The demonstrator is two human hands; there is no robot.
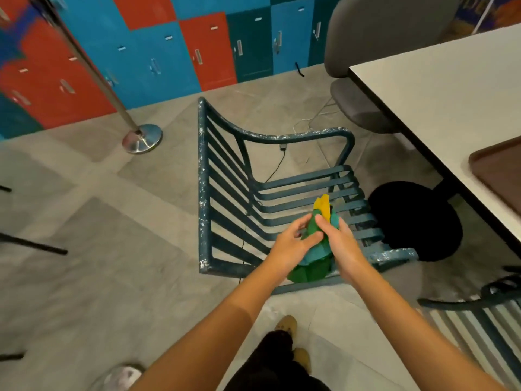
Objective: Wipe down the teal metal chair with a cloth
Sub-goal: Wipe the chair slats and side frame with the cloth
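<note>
Grey tiled floor, red and blue lockers across top of frame, white table at right. Teal slatted chair at centre. Over its seat, lower centre: bunched green-and-yellow cloth, gripped by left hand and right hand together.

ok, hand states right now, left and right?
Left hand: closed, holding the cloth.
Right hand: closed, holding the same cloth.

White table with brown tray, grey office chair, chrome stanchion, red-and-blue lockers behind
</note>
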